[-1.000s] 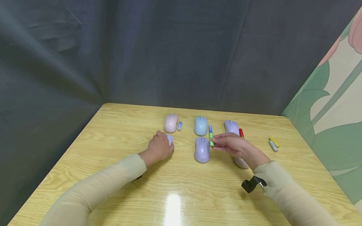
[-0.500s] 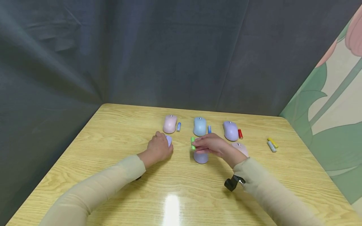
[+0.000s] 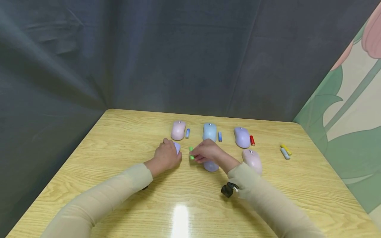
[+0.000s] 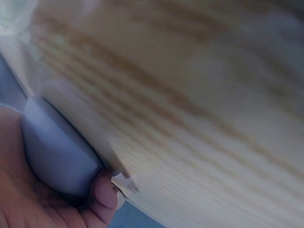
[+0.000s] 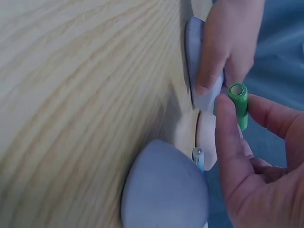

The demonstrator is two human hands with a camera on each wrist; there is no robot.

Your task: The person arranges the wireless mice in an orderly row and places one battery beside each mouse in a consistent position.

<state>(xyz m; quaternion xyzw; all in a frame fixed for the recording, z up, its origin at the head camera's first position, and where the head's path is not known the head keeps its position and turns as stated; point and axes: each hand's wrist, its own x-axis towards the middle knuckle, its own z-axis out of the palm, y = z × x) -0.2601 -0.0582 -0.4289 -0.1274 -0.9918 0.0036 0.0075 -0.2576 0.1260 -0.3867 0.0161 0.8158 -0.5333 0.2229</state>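
Note:
On the left, my left hand [image 3: 167, 155] lies over a light purple computer mouse [image 3: 177, 147] and grips it by its sides. The left wrist view shows the thumb curled at the end of that mouse [image 4: 59, 147]. Between thumb and fingertips, my right hand [image 3: 209, 151] pinches a green battery [image 3: 191, 153], held above the table just right of the left hand. In the right wrist view the battery [image 5: 242, 114] turns one flat metal end to the camera. Another purple mouse [image 3: 211, 166] sits below the right hand, partly hidden by it.
Behind the hands stand a pink mouse [image 3: 178, 130] and a blue mouse [image 3: 209, 132], each with a blue battery beside it. Farther right are a purple mouse [image 3: 242, 137], a red battery [image 3: 252, 140] and a pink mouse [image 3: 252, 161]. Yellow [image 3: 286, 149] and grey [image 3: 285, 153] batteries lie at the right.
My right hand has carried the green battery leftward from beside the middle mice, across the near purple mouse, toward the left hand. The left hand has stayed on its mouse.

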